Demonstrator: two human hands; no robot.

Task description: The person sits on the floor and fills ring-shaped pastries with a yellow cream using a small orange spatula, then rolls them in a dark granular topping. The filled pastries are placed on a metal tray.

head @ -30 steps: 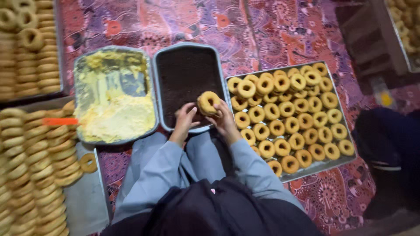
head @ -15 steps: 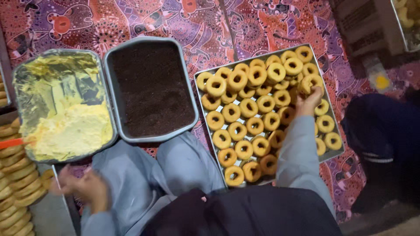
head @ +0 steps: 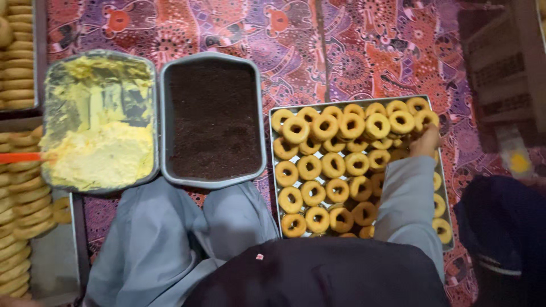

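On the patterned floor cloth, from left to right, sit a tray of yellow cream [head: 102,153], a tray of dark crumbs [head: 213,122] and a tray of ring pastries [head: 347,165], where the right hand [head: 425,142] rests at the far rings, grip hidden; the left hand is out of sight.

a home-style bakery floor is suggested: metal trays [head: 276,170] of ring-shaped pastries [head: 310,167] are laid out on a patterned red cloth [head: 296,40], beside pans of yellow cream [head: 102,153] and dark crumbs [head: 213,119], with stacked rings [head: 23,199] alongside.
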